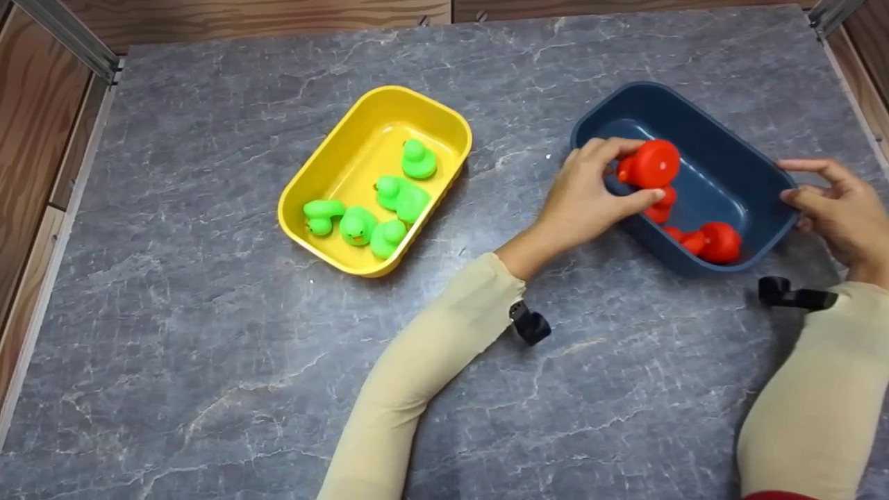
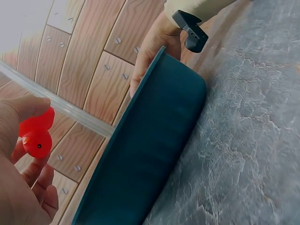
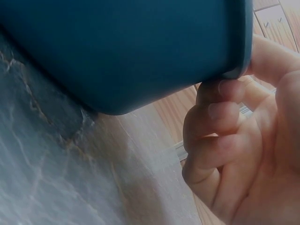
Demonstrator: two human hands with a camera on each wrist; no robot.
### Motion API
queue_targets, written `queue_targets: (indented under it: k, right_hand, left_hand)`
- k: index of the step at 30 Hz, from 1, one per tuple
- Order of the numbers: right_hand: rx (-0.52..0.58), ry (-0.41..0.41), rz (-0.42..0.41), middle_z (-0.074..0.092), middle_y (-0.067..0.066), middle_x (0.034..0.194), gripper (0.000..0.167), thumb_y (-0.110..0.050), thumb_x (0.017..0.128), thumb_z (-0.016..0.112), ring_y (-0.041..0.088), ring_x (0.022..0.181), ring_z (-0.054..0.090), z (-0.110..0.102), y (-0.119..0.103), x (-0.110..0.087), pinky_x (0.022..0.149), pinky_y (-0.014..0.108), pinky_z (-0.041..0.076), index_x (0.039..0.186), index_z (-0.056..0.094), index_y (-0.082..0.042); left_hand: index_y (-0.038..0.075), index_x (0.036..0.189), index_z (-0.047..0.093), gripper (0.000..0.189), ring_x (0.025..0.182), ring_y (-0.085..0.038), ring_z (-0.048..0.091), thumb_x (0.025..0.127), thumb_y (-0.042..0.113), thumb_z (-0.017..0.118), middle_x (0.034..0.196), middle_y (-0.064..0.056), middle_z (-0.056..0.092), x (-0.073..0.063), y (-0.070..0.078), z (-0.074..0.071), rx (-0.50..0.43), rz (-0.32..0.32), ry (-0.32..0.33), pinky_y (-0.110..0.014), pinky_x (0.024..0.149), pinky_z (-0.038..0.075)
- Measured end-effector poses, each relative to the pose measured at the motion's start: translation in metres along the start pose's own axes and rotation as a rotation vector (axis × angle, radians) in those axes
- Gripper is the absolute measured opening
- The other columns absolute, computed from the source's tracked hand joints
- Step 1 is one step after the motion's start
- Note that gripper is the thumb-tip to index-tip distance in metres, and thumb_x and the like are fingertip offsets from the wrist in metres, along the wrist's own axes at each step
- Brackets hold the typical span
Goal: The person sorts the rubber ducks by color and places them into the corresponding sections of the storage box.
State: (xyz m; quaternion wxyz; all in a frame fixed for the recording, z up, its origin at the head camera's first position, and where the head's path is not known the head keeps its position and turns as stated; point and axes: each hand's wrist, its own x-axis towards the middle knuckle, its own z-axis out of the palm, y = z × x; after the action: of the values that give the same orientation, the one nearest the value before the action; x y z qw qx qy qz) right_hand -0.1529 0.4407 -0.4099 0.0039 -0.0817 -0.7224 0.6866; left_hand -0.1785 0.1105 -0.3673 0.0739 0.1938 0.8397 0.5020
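My left hand [image 1: 587, 184] pinches a red rubber duck [image 1: 651, 164] between thumb and fingers, over the near left side of a dark blue tub [image 1: 736, 149]. In the left wrist view the red duck's round head with a dark eye faces the camera, above the tub's rim. More red ducks [image 1: 720, 242] lie inside the blue tub along its near wall, partly hidden by that wall and the left hand. At the tub's right end, my right hand [image 1: 844, 212] grips the rim, its fingers curled beneath the lip in the right wrist view.
Left of the blue tub stands a yellow tub [image 1: 361, 163] with several green rubber ducks [image 1: 419, 161] in it. Both tubs rest on a grey marbled tabletop [image 1: 208, 312]. Wooden panels [image 1: 278, 14] and metal posts border the table. A small black camera is strapped to each wrist.
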Motion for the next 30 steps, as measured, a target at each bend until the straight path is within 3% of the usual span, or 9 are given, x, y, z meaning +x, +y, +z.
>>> queue_targets:
  k: [18, 30]
  right_hand:
    - [0.035, -0.01, 0.014, 0.069, -0.005, 0.063, 0.045, 0.015, 0.089, 0.049, 0.004, 0.042, 0.052, 0.0, 0.0, 0.0, 0.037, 0.017, 0.033, 0.108, 0.069, -0.021]
    - [0.046, 0.003, -0.001, 0.069, -0.004, 0.063, 0.046, 0.016, 0.088, 0.048, 0.004, 0.044, 0.055, 0.001, 0.001, 0.001, 0.038, 0.017, 0.033, 0.107, 0.069, -0.02]
  left_hand:
    - [0.027, 0.125, 0.062, 0.054, 0.098, -0.007, 0.05, 0.077, 0.044, 0.079, 0.113, 0.01, 0.06, 0.015, -0.006, 0.02, 0.03, -0.059, 0.04, -0.015, 0.075, 0.036]
    - [0.037, 0.128, 0.058, 0.058, 0.099, 0.002, 0.046, 0.076, 0.056, 0.075, 0.12, 0.019, 0.059, 0.019, 0.007, 0.037, 0.231, -0.1, 0.065, -0.018, 0.076, 0.028]
